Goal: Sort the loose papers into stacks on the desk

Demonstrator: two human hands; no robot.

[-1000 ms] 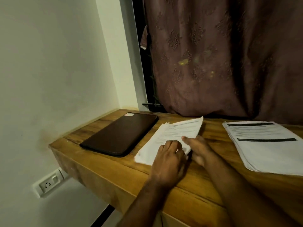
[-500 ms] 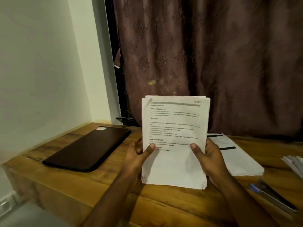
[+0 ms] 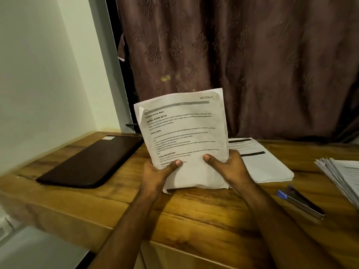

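Held sheaf: your sheaf of papers (image 3: pixel 184 136) stands upright on its lower edge on the worktop (image 3: pixel 194 206), printed face toward you, tilted a little to the left.
Left hand (image 3: pixel 157 173): grips the lower left edge, thumb across the front.
Right hand (image 3: pixel 229 167): grips the lower right edge, thumb on the front, fingers hidden behind.
Handling: light, thin, limp — the bottom edge is already crumpled and one corner curls out. Loose sheets will likely slide and fan.
Hold advice: keep both side edges pinched low; squeeze gently.
Other stacks: flat stack (image 3: pixel 262 162) just behind your right hand; fanned stack (image 3: pixel 342 175) far right — both apart from the sheaf.
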